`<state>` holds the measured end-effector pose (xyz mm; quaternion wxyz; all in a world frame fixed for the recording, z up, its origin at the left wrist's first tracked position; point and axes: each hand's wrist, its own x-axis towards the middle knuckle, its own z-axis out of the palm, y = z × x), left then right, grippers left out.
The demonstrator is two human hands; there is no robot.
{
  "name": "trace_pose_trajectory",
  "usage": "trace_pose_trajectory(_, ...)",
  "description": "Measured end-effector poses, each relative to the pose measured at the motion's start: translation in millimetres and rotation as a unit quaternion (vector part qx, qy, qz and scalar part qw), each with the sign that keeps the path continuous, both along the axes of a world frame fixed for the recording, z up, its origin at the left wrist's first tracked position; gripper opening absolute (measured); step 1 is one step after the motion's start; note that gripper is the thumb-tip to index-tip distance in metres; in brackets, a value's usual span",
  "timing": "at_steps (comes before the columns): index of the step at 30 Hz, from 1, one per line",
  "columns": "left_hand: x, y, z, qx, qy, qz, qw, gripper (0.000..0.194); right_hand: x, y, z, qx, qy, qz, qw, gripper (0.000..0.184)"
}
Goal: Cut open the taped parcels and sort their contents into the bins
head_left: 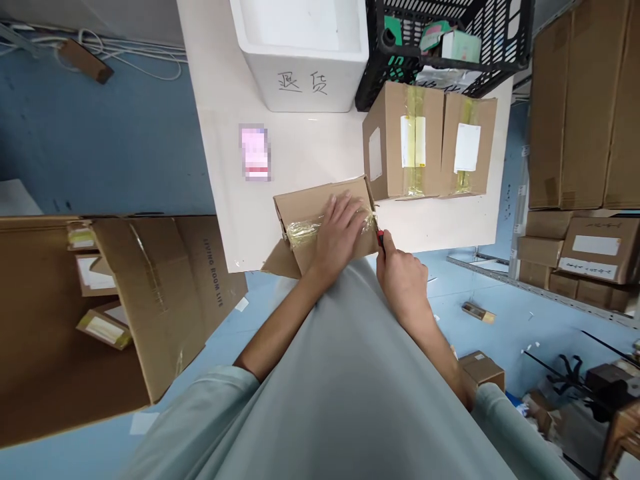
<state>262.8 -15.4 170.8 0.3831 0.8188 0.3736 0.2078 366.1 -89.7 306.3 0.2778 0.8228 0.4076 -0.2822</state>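
A cardboard box [300,208] with a strip of yellowish clear tape [304,231] sits at the front edge of the table, turned at a slight angle. One flap [283,261] hangs out at its lower left. My left hand [341,230] lies on top of the box and the tape, its fingers stretched out. My right hand [403,275] is closed round a box cutter [381,237] with a red and black handle. The cutter's front end is at the box's right side; I cannot make out its blade.
Two taped boxes [393,143] stand behind on the white table [310,150], near a white bin [315,80] and a black crate [455,67]. A blurred pink item [256,153] lies left. A large open carton [150,287] with small boxes stands at left; shelved boxes [590,247] are at right.
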Motion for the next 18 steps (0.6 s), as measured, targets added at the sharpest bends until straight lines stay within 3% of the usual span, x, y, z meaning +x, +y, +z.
trace_pose_trajectory(5,2,-10,-3.2,-0.008,-0.011,0.005,1.0,0.037,-3,-3,1.0,-0.004,-0.006,-0.013,1.0,0.06)
trace_pose_trajectory(13,2,-10,-7.7,0.0,-0.004,0.0,1.0,0.04,-4,4,-14.4,0.045,-0.023,0.021,0.999,0.053)
trace_pose_trajectory(18,-1,-12,-11.4,0.001,-0.011,0.008,1.0,0.042,-1,-25,0.7,0.003,0.0,-0.015,1.0,0.052)
